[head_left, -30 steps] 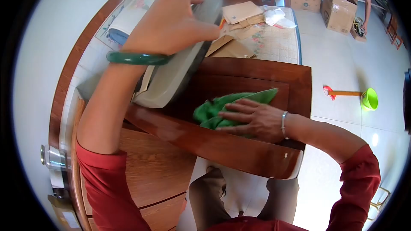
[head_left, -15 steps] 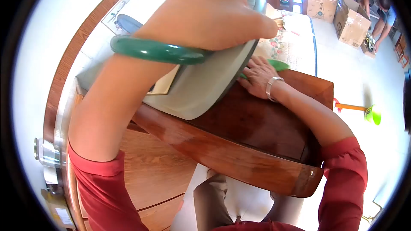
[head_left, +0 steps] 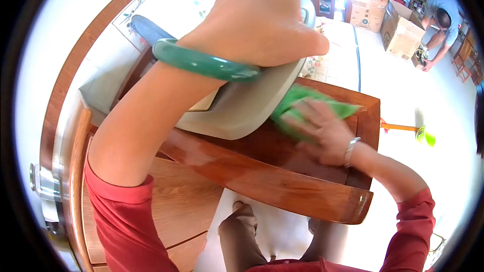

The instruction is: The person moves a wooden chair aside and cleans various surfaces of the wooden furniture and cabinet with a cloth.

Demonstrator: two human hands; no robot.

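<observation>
My left hand [head_left: 262,25], with a green bangle [head_left: 206,64] on its wrist, grips the upper edge of a light grey plastic tray-like object [head_left: 237,121]. That object is tilted up from the dark wooden top [head_left: 252,153]; the fingers on its far side are hidden. My right hand [head_left: 325,133], blurred by motion, presses down on a green cloth [head_left: 302,95] lying on the wood to the right of the grey object. A silver bracelet [head_left: 351,151] circles the right wrist.
A light wooden drawer front [head_left: 191,196] is at lower left. Cardboard boxes [head_left: 401,32] stand on the floor at upper right, near a crouching person [head_left: 443,20]. A lime-green object [head_left: 426,136] with an orange handle lies beyond the right edge.
My right hand and the green cloth have swept toward me and to the right across the wood, baring more cloth. My left hand still holds the grey object up, slightly shifted in view.
</observation>
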